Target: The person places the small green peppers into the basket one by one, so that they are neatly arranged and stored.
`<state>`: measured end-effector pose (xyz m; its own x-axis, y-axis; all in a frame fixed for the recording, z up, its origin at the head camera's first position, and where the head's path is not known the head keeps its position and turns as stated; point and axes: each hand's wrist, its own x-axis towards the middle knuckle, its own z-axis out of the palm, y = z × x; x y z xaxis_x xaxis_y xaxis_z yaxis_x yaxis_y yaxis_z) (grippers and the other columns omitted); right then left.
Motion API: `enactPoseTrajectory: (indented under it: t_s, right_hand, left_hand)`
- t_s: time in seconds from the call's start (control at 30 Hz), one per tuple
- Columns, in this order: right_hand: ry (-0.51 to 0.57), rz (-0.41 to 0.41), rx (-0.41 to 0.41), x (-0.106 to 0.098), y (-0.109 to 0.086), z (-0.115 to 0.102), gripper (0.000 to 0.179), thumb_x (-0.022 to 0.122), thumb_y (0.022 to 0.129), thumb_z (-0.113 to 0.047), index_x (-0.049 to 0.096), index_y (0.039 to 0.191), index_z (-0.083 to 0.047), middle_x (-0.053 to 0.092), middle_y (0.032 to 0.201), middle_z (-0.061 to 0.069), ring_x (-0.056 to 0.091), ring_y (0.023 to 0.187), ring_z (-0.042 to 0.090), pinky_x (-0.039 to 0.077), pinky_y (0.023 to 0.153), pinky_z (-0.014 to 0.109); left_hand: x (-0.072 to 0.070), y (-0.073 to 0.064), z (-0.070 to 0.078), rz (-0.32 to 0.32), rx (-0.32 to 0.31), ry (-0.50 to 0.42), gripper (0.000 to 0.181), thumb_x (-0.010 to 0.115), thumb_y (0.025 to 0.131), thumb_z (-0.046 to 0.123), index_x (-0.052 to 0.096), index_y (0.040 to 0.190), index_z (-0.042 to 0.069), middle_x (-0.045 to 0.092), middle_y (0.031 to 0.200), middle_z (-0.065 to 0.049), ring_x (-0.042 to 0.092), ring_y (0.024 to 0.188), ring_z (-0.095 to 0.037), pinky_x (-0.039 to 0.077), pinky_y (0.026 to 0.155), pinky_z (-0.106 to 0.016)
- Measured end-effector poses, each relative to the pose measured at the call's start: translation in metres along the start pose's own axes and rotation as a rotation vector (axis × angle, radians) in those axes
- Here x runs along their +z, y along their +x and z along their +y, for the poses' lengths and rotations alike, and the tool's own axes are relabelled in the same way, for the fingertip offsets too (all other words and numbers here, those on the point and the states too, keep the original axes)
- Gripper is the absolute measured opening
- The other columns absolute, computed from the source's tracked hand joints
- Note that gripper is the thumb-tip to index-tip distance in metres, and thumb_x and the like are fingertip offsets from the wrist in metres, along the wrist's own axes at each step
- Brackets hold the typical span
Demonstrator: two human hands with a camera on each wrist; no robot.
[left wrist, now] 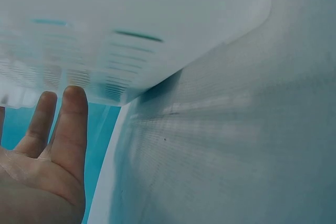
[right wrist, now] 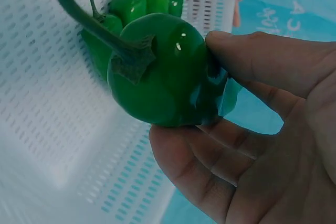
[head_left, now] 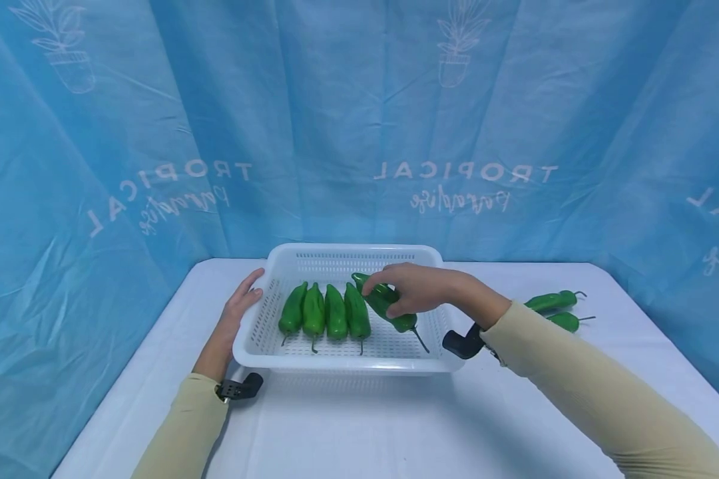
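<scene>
My right hand (head_left: 416, 289) pinches a green pepper (right wrist: 157, 77) between thumb and fingers, over the right half of a white perforated basket (head_left: 359, 364). The held pepper is tilted, its long stem pointing down toward the basket's near right side. Several other green peppers (head_left: 336, 313) lie in a row in the basket, stems toward me. At the basket's left side is my left hand (head_left: 239, 303), its fingers extended along the outer wall. In the left wrist view, two straight fingers (left wrist: 73, 124) stand close by the slotted wall, and part of the hand is out of frame.
Two more green peppers (head_left: 554, 301) lie on the white-covered table (head_left: 359, 426) to the right, partly behind my right sleeve. A blue printed curtain (head_left: 335, 133) hangs behind the table and along its sides. Each wrist wears a small black camera (head_left: 463, 344).
</scene>
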<state>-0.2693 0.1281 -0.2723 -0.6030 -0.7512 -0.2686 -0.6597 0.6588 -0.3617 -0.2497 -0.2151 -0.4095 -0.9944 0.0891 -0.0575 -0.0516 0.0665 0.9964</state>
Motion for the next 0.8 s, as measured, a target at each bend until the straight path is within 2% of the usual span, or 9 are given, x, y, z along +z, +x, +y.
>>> enactPoseTrajectory:
  t_s: [0.13,0.3,0.5,0.6,0.73,0.8]
  right_hand:
    - [0.028,-0.024,0.021,0.006,0.012,0.006,0.05,0.067,0.093,-0.01,0.053,0.141,-0.016,0.051,0.147,0.009,0.048,0.136,0.027,0.047,0.107,0.044]
    - [0.057,-0.047,0.081,0.008,0.023,0.012,0.05,0.066,0.094,-0.011,0.052,0.141,-0.017,0.046,0.153,0.008,0.041,0.144,0.029,0.043,0.113,0.048]
    - [0.099,-0.064,0.152,0.015,0.037,0.026,0.05,0.065,0.095,-0.014,0.051,0.143,-0.018,0.04,0.158,0.007,0.036,0.147,0.029,0.039,0.116,0.049]
    - [0.121,-0.063,0.185,0.018,0.044,0.033,0.05,0.065,0.096,-0.014,0.05,0.144,-0.018,0.038,0.158,0.008,0.042,0.143,0.03,0.046,0.108,0.047]
    - [0.187,-0.059,0.242,0.022,0.05,0.041,0.051,0.065,0.095,-0.013,0.05,0.144,-0.02,0.036,0.159,0.009,0.05,0.134,0.03,0.057,0.091,0.039]
    - [0.231,-0.062,0.263,0.023,0.052,0.044,0.052,0.065,0.095,-0.012,0.05,0.144,-0.019,0.035,0.16,0.01,0.051,0.134,0.031,0.059,0.087,0.037]
  left_hand:
    - [0.0,0.0,0.0,-0.008,0.003,-0.003,0.058,0.036,0.104,0.048,0.015,0.157,0.039,0.029,0.163,-0.004,0.04,0.144,-0.038,0.052,0.102,-0.042]
    - [0.001,0.001,0.0,-0.013,0.007,-0.01,0.058,0.037,0.104,0.048,0.015,0.157,0.04,0.029,0.164,-0.004,0.04,0.144,-0.038,0.052,0.101,-0.04]
    - [0.003,0.001,0.0,-0.007,0.01,-0.019,0.06,0.039,0.104,0.048,0.014,0.158,0.04,0.028,0.164,-0.003,0.039,0.145,-0.038,0.05,0.104,-0.045]
    - [0.003,0.0,0.0,-0.011,0.012,-0.033,0.06,0.039,0.103,0.048,0.014,0.158,0.039,0.027,0.164,-0.004,0.039,0.145,-0.038,0.049,0.105,-0.045]
    - [0.002,0.0,0.001,-0.015,0.015,-0.033,0.059,0.039,0.104,0.047,0.016,0.157,0.039,0.029,0.164,-0.005,0.039,0.145,-0.038,0.053,0.101,-0.039]
    - [0.002,0.0,0.001,-0.012,0.015,-0.024,0.059,0.038,0.104,0.047,0.016,0.157,0.039,0.029,0.163,-0.005,0.039,0.145,-0.038,0.054,0.098,-0.036]
